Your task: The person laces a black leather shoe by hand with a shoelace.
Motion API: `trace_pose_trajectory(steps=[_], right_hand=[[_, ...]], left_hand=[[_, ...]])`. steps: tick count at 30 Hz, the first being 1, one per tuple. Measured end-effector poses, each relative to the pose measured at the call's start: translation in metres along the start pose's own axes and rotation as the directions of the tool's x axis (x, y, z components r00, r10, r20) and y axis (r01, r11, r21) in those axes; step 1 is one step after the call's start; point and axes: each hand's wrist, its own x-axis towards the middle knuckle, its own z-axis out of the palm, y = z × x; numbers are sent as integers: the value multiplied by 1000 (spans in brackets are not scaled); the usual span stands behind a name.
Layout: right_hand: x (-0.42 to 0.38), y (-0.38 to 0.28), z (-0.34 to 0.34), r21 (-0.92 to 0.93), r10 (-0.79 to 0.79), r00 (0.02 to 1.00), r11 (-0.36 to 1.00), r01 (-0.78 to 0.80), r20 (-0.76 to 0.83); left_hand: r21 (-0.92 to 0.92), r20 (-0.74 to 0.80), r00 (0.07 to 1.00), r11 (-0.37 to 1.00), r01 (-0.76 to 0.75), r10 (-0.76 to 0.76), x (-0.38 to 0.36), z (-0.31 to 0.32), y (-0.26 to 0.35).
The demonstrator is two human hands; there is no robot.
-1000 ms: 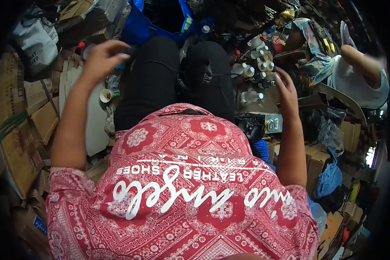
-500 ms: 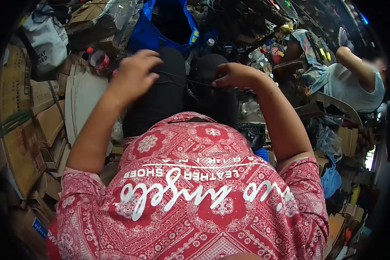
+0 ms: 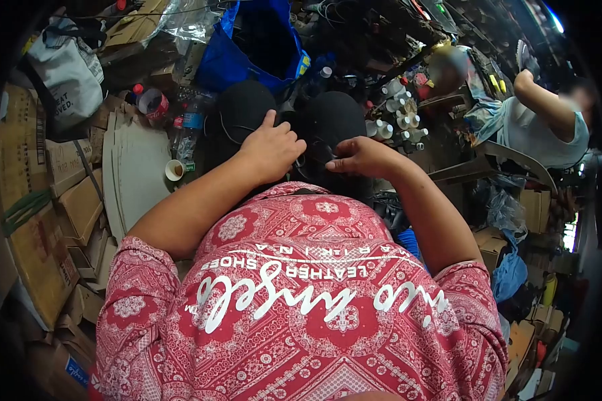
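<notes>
A thin black cord [image 3: 229, 132] lies in a loose curve over my black-clad left knee [image 3: 246, 100] and runs to my left hand [image 3: 273, 150]. That hand is above my lap with its fingers curled in around the cord; the thumb side is partly hidden. Across from it, my right hand [image 3: 362, 158] is closed in a pinch, thumb against fingers, over my right thigh [image 3: 333, 120]. Dark strands of the cord show between the two hands, hard to make out against the dark trousers.
Beyond my knees stands an open blue bag [image 3: 221, 57]. Plastic bottles [image 3: 192, 120] and a paper cup [image 3: 174, 170] are on the left, near stacked cardboard [image 3: 77, 200]. Several small white-capped bottles [image 3: 405, 120] stand right. Another person [image 3: 542, 130] sits at far right.
My left hand has moved right and down, closer to my right hand, which has dropped slightly. The cord, stretched between them before, is now slack and curves over the left knee.
</notes>
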Motion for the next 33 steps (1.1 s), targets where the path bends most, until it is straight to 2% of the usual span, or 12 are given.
trace_pose_trajectory(steps=[2, 5, 9, 13, 17, 19, 21, 23, 26, 29, 30, 33], right_hand=[[-9, -1, -4, -75, -122, 983, 991, 112, -139], [-21, -6, -17, 75, -247, 885, 951, 299, -395], [-24, 10, -42, 195, -186, 886, 937, 290, -424], [17, 56, -24, 611, -82, 952, 750, 254, -295], [43, 70, -12, 626, -154, 938, 709, 324, -311], [36, 57, -13, 611, -163, 932, 716, 337, -323], [45, 49, -10, 562, -206, 921, 741, 367, -329], [48, 44, -8, 577, -192, 926, 736, 355, -325], [45, 47, -8, 591, -185, 927, 726, 352, -325], [47, 47, -7, 597, -190, 927, 719, 356, -324], [47, 47, -7, 602, -199, 925, 711, 364, -324], [50, 48, -6, 617, -211, 925, 695, 370, -317]], left_hand=[[14, -65, 997, 999, 34, -33, 0, 1, -3], [-26, -463, 876, 989, 144, -139, 0, -6, -14], [-46, -570, 802, 981, 187, -179, 22, -28, -22], [-188, -334, 918, 970, 156, -213, 51, -7, -33], [-415, -505, 807, 906, 86, -308, 7, -11, -44], [-415, -439, 861, 908, 58, -256, -24, -20, -49], [-495, -62, 985, 862, 111, -162, -63, -45, -54], [-697, 60, 998, 717, 25, 24, -95, -58, -55], [-653, -52, 997, 754, -76, 55, -113, -79, -55], [-753, 39, 940, 609, 251, -339, -98, -99, -60], [-772, -47, 901, 588, 241, -431, -85, -98, -59], [-706, -200, 913, 698, 117, -355, -31, -80, -71]])
